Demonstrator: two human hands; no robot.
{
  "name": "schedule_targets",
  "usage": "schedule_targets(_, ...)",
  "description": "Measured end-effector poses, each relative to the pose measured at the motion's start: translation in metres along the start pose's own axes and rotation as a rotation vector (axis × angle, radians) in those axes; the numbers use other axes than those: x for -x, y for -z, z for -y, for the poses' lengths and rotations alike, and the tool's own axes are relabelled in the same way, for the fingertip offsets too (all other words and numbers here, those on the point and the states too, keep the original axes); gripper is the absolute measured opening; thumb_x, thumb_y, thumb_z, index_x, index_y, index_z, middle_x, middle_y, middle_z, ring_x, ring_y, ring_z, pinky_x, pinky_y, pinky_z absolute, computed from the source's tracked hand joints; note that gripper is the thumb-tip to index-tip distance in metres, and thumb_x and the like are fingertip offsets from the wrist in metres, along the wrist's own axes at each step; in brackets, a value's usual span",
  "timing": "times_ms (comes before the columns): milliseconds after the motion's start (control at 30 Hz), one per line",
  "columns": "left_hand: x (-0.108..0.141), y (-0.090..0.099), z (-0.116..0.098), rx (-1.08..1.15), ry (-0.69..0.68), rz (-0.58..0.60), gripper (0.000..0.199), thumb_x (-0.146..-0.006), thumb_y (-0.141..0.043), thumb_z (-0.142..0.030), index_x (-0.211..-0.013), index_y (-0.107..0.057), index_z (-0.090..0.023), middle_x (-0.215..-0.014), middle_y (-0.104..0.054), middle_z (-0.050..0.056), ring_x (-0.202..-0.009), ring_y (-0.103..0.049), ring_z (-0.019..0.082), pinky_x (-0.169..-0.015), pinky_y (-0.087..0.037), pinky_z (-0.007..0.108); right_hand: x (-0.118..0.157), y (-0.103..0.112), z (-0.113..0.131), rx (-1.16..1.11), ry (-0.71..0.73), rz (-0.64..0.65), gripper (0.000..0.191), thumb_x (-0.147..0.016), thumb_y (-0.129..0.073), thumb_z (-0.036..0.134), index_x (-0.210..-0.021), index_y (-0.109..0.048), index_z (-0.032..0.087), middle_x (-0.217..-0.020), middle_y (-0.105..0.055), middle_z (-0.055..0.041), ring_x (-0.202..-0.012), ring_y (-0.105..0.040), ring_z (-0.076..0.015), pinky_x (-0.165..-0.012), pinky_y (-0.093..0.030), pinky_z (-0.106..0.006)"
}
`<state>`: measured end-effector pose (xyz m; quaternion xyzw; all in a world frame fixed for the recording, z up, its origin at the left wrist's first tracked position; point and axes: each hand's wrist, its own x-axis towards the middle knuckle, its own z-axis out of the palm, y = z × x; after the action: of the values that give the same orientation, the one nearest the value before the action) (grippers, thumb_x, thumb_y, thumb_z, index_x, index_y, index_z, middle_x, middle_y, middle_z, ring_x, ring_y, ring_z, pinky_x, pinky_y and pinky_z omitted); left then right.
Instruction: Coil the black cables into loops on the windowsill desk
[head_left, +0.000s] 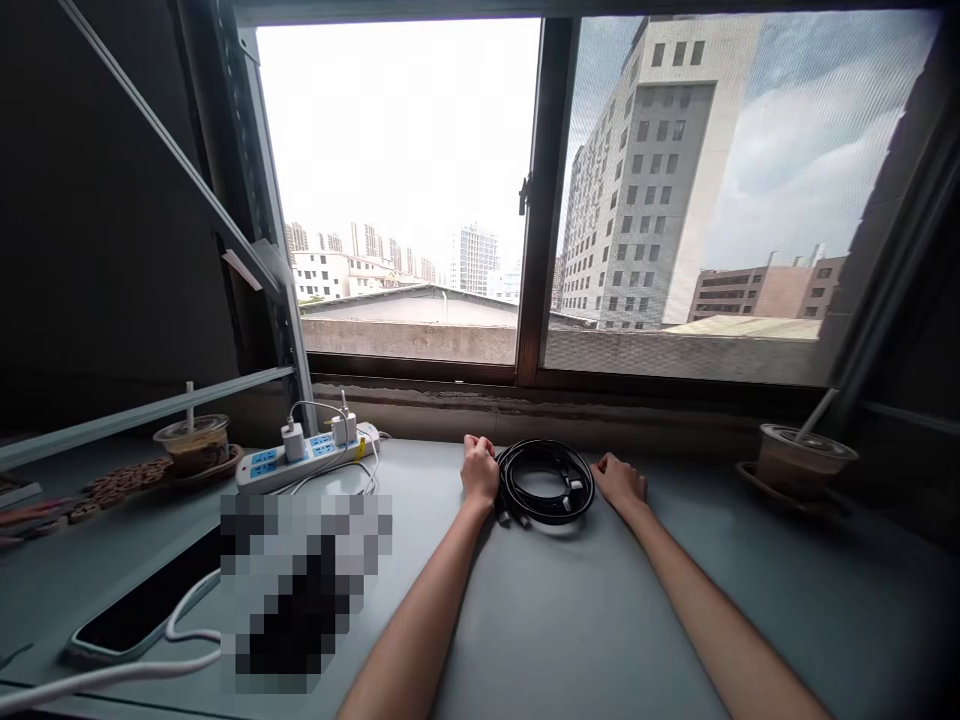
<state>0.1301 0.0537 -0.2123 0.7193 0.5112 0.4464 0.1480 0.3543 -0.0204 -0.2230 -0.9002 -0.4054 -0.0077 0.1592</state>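
Note:
A coil of black cable lies on the grey table, wound into several loops, with plug ends showing at its inner right side and lower left. Just left of the coil, my left hand rests on the table with its fingers curled into a loose fist; its edge is close against the loops, and whether it touches them I cannot tell. On the other side, my right hand also rests with fingers curled in, knuckles up, beside the coil's right edge. No object shows in either hand.
On the left stand a power strip with white chargers, a phone with a white cable, and a drink cup. A blurred patch covers something beside the phone. Another cup sits at right. Behind is a window.

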Motion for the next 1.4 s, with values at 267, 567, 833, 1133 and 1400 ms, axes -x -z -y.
schedule_targets(267, 0.000, 0.001, 0.000, 0.025, 0.011, -0.013, 0.024, -0.077, -0.037, -0.002, -0.072, -0.052, -0.019, -0.092, -0.047, 0.004, -0.073, -0.052, 0.013, -0.058, -0.037, 0.023, 0.000, 0.003, 0.001, 0.008, 0.014, 0.035, 0.033, -0.089, -0.043, 0.043, -0.098, -0.058, 0.015, -0.091, -0.061, -0.0050, -0.084, -0.058, -0.0152, -0.078, -0.045, -0.036)
schedule_targets(567, -0.004, 0.009, 0.003, 0.034, 0.149, -0.058, 0.025, -0.082, -0.037, -0.004, -0.074, -0.056, -0.017, -0.095, -0.051, 0.004, -0.073, -0.053, 0.011, -0.063, -0.041, 0.024, -0.001, 0.002, 0.000, 0.013, 0.018, 0.044, 0.034, -0.089, -0.043, 0.043, -0.098, -0.059, 0.015, -0.092, -0.062, -0.0052, -0.086, -0.058, -0.0159, -0.080, -0.045, -0.037)
schedule_targets(833, -0.008, 0.013, 0.012, 0.000, 0.339, -0.054, 0.023, -0.087, -0.050, -0.031, -0.103, -0.057, -0.017, -0.105, -0.058, 0.006, -0.087, -0.058, 0.015, -0.074, -0.050, 0.032, -0.005, -0.002, -0.002, -0.002, 0.045, 0.044, 0.033, -0.089, -0.044, 0.042, -0.099, -0.058, 0.014, -0.094, -0.061, -0.0056, -0.089, -0.058, -0.0165, -0.083, -0.044, -0.039)
schedule_targets(1133, 0.002, 0.016, -0.002, 0.043, 0.250, -0.047, 0.020, -0.088, -0.043, -0.024, -0.080, -0.058, -0.014, -0.097, -0.059, 0.005, -0.076, -0.055, 0.012, -0.069, -0.044, 0.028, -0.003, -0.004, -0.002, -0.010, 0.066, 0.017, 0.032, -0.088, -0.042, 0.042, -0.093, -0.059, 0.015, -0.089, -0.063, -0.0050, -0.084, -0.059, -0.0165, -0.078, -0.043, -0.036)
schedule_targets(1400, -0.003, 0.010, 0.006, 0.021, 0.213, 0.030, 0.029, -0.082, -0.037, -0.014, -0.060, -0.055, -0.017, -0.068, -0.060, 0.001, -0.065, -0.053, 0.013, -0.057, -0.034, 0.024, -0.004, -0.007, -0.001, -0.030, 0.072, 0.003, 0.029, -0.087, -0.037, 0.034, -0.087, -0.062, 0.018, -0.090, -0.066, -0.0105, -0.089, -0.061, -0.0251, -0.070, -0.040, -0.032)
